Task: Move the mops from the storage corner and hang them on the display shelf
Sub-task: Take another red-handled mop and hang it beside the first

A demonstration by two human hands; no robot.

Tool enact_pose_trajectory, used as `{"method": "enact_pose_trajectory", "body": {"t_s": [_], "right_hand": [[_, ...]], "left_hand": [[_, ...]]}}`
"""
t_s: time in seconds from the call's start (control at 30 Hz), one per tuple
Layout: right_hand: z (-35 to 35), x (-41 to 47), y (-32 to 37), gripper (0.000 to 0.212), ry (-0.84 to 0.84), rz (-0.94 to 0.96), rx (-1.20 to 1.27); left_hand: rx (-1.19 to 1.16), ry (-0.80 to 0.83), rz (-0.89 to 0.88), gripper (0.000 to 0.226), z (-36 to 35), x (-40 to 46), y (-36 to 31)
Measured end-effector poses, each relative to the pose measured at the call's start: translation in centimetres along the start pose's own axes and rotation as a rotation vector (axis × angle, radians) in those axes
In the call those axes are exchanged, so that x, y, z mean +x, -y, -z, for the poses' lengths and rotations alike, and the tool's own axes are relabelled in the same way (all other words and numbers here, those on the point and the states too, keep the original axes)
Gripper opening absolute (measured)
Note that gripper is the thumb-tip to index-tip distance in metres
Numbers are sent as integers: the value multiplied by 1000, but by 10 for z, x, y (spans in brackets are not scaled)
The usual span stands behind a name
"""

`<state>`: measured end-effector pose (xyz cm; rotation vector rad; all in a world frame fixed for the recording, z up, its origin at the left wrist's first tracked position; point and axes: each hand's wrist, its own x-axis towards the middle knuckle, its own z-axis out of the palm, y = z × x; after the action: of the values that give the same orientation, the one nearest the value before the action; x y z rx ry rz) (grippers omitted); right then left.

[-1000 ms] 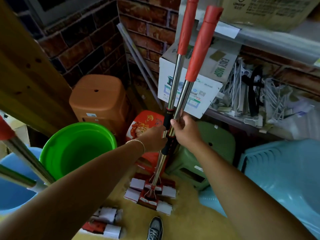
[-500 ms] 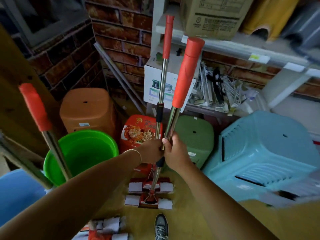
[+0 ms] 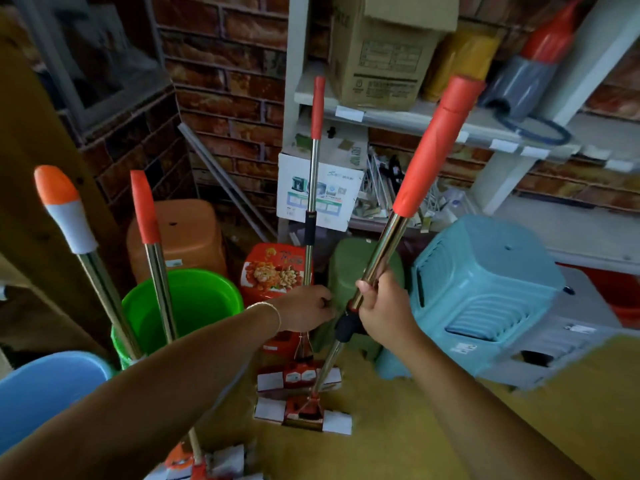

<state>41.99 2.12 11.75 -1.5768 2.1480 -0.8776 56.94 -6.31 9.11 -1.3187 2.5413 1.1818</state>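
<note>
- Gripping one mop each: the right hand [image 3: 384, 306] is curling fully round the steel shaft of the nearer mop [image 3: 394, 230], just above its black collar; that mop is leaning toward the upper right of the frame, its red grip pointing at the shelf [image 3: 485, 123].
- The left hand [image 3: 304, 308] is closing round the shaft of the farther mop [image 3: 313, 188], which is standing near upright at centre frame, in front of a white box [image 3: 332, 195].
- Both mop heads are sitting low at bottom centre, card sleeves on; whether they are touching the floor [image 3: 398, 427], cannot tell.
- Two more mops are waiting at the left of the frame: a red-gripped mop [image 3: 149, 220] and an orange-and-white-tipped mop [image 3: 69, 216], standing by the green bucket [image 3: 194, 299] and blue bucket [image 3: 45, 386].
- Progress, as a judgement: early. Two mops are in hand but not out of the corner; nothing is hanging anywhere in view, and no display hooks are showing. Carrying, hanging and the two remaining mops are all left.
- Writing: the white box is carrying a product picture with small print, too blurred to read. The brown carton [image 3: 381, 60] at top centre is showing a printed table, also unreadable. White price-tag strips on the shelf edge are looking blank.
</note>
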Motion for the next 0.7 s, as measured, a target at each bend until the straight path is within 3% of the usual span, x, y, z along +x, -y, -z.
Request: {"method": "enact_pose_trajectory", "body": {"t_s": [0.17,0.3,0.43,0.53,0.7], "right_hand": [[64,-10,32,12,-78,81,-23],[118,-28,54,8,-115,200,60],[164,-48,61,5,-139,354,205],[187,-62,64,7,-162,483,243],[199,-81,68,10,-86,651,357]], "left_hand": [[-50,-17,-74,49,4,-28,-51],[-38,-153,-156,16,5,-51,-100],[-61,-256,-248,7,2,-75,-136],[-99,-305,-265,32,-2,-95,-162],[-121,-422,-235,40,-11,-137,-183]]}}
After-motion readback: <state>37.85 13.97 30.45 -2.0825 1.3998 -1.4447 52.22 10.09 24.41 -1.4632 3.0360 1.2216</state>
